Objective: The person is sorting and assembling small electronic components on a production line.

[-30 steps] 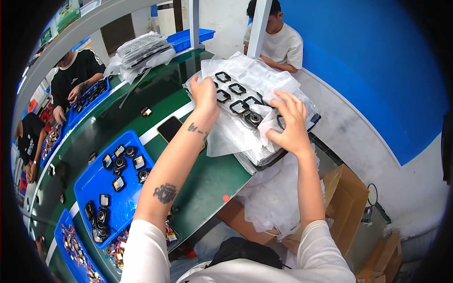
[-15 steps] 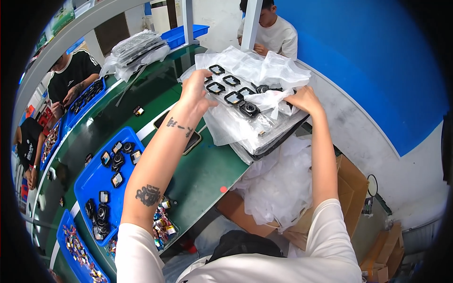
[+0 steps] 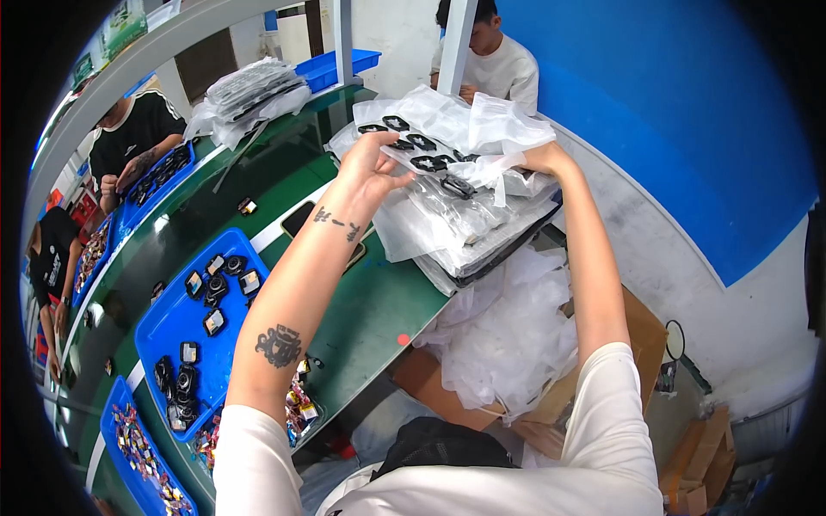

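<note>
A stack of clear plastic trays and translucent white film [image 3: 411,225] lies at the far end of the green table. On its top layer sit several black rounded frames [image 3: 421,142] and a black part with a ring [image 3: 458,187], looking foreshortened and slightly blurred. My left hand [image 3: 368,163] is over the stack's left side, its thumb and fingers apart, fingertips close to the upper-left frames. At the right edge, my right hand [image 3: 548,160] closes on crumpled white film [image 3: 508,169]; its fingertips are partly hidden there.
A blue tray [image 3: 146,322] with small black camera-like units stands left of my left forearm; another blue tray [image 3: 110,421] holds small colourful parts. A phone [image 3: 298,218] lies by my forearm. Below the stack, a cardboard box [image 3: 641,340] holds crumpled film [image 3: 503,331]. Co-workers sit beyond.
The top layer with the black frames has tilted, so the frames look flatter. My right hand has moved slightly up and left, my left hand slightly right and down.
</note>
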A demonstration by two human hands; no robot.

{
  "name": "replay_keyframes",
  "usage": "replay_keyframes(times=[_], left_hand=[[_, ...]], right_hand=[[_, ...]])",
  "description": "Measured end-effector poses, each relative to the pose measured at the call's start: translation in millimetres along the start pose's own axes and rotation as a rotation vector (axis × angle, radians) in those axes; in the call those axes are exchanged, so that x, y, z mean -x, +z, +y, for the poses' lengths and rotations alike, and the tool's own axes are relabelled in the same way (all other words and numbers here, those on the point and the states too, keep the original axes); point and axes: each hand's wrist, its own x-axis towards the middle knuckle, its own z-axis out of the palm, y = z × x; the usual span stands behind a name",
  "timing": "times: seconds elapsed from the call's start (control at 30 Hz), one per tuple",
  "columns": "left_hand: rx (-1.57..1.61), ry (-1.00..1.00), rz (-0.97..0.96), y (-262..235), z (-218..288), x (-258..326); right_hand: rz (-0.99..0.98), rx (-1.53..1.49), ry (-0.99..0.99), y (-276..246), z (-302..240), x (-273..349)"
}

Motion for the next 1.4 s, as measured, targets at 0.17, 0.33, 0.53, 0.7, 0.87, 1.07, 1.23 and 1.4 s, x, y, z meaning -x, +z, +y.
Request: replay_keyframes(times=[0.17, 0.33, 0.53, 0.7, 0.87, 1.07, 1.23, 1.4], left_hand=[[-0.292, -0.102, -0.078, 1.9, -0.2, 4.1], [-0.373, -0.026, -0.122, -4.2, -10.5, 9.8], [-0.310, -0.034, -0.106, -10.1, -5.6, 6.4], [-0.285, 0.002, -0.156, -9.5, 7.6, 21.0], [-0.280, 0.058, -0.228, -30.1, 37.8, 37.1], [-0.342, 0.157, -0.171, -75.1, 96.2, 91.5], [-0.434, 0.262, -0.055, -137.3, 154.1, 153.3], [-0.546, 0.388, 0.190, -208.9, 198.0, 211.7]], right_hand=[[0.001, -0.108, 0.057, -12.7, -5.2, 3.8], [0.014, -0.104, 0.130, -17.4, -11.3, 6.5], [0.132, 0.043, 0.249, -35.0, -22.9, 1.2], [0.178, 0.105, 0.296, -45.5, -29.8, -5.7], [0.268, 0.114, 0.239, -48.0, -54.0, -12.2], [0.225, -0.040, 0.009, -43.0, -143.2, -11.8], [0.277, -0.119, 0.023, -14.6, -245.9, 1.5], [0.418, -0.333, -0.028, 63.3, -350.1, 11.4]])
